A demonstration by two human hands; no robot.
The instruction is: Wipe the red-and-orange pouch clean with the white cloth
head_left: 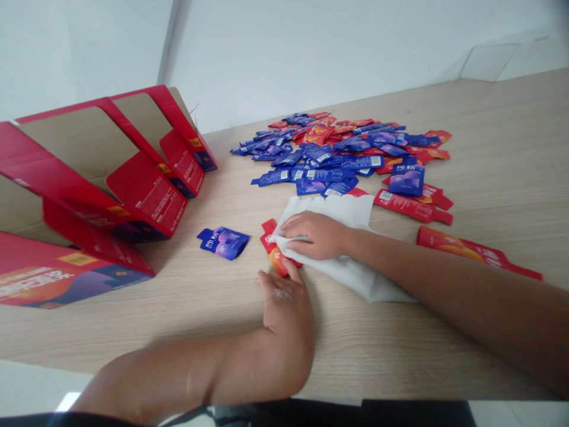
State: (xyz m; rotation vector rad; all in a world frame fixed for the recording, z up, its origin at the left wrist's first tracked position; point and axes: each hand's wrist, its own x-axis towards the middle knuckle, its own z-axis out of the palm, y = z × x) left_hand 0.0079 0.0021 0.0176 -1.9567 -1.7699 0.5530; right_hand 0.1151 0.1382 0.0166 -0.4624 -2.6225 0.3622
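Observation:
A small red spouted pouch (276, 259) with an orange fruit picture lies flat in front of me, partly covered by a white cloth (355, 276). My right hand (313, 234) is closed on the cloth, with a fold between its fingers, and presses it over the pouch. At the pouch's lower edge, the fingertips of my left hand (284, 290) hold it against the table; its other fingers are curled and partly hidden. To the left lies a single blue pouch (224, 243) with a purple fruit picture, apart from both hands.
Behind the cloth spreads a large heap of blue and red pouches (317, 155). A red pouch (478, 252) lies beyond my right forearm. Several open red cartons (146, 204) stand along the left side of the wooden table (178, 314). A white wall (355, 53) rises behind.

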